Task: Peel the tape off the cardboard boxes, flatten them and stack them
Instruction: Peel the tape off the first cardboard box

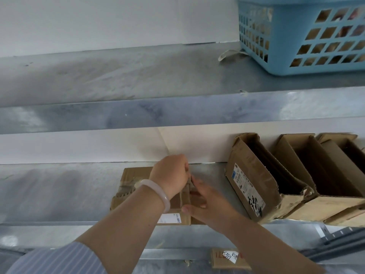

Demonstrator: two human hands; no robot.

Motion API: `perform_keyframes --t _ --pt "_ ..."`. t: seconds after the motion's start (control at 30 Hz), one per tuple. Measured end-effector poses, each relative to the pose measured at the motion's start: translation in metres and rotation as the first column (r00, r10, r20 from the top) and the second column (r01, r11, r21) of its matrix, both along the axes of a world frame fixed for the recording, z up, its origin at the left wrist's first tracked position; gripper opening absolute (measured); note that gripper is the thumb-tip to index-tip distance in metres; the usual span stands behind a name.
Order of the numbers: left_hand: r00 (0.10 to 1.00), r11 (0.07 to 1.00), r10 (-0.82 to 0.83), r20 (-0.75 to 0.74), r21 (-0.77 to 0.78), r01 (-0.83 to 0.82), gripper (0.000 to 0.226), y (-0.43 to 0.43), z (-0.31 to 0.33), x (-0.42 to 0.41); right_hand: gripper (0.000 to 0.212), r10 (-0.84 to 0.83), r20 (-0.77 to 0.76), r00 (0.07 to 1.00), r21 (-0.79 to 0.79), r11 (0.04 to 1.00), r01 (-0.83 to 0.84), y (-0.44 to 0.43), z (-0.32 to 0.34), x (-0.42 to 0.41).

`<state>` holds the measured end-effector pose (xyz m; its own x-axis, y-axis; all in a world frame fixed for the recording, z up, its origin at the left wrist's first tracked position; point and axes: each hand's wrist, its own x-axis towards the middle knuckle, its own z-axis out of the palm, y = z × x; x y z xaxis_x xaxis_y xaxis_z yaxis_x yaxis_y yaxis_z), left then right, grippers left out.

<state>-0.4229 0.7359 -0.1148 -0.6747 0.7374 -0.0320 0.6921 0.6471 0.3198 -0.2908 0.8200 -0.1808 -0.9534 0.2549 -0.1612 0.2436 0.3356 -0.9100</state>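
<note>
Two hands are working a strip of tape on a flattened box lying on a metal shelf.

The flattened cardboard box (136,186) is lying low and centre in the frame on the shelf (59,190), showing a white label (170,218) whose blue print is too small to read. The left hand (170,177), wearing a pale bracelet (158,191), is curling its fingers (185,169) round the upper end of a brown strip of tape (186,191). The right hand (209,204) is keeping its fingers (197,186) nearly straight against the strip, thumb resting on the box. To the right, open boxes (254,175) are standing in a row, the nearest bearing a printed label and black handwriting I cannot read. At the bottom edge, a cardboard scrap (219,264) is carrying a white slip (230,257) that seems to read "8391".
</note>
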Motion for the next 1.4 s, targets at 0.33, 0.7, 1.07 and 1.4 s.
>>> perform_keyframes --t 0.33,0.7,1.07,1.4 --pt "0.893 0.931 0.123 0.434 0.261 -0.255 0.016 0.001 -0.013 -0.025 0.055 -0.032 -0.034 0.999 0.010 0.999 0.033 -0.001 -0.001 -0.002" --pt "0.723 0.773 0.136 0.678 0.384 -0.506 0.016 -0.006 -0.017 -0.027 0.060 -0.030 -0.050 0.998 -0.037 0.999 0.029 -0.001 -0.001 -0.003" --pt "0.794 0.714 -0.004 0.608 0.558 -0.423 0.014 -0.035 -0.003 -0.022 0.085 0.031 0.018 0.999 0.075 0.997 -0.032 0.007 0.007 -0.011" --pt "0.976 0.945 -0.205 0.076 0.273 0.178 0.017 -0.075 -0.008 -0.002 0.074 0.128 0.089 0.988 0.162 0.977 -0.141 0.014 0.008 -0.013"
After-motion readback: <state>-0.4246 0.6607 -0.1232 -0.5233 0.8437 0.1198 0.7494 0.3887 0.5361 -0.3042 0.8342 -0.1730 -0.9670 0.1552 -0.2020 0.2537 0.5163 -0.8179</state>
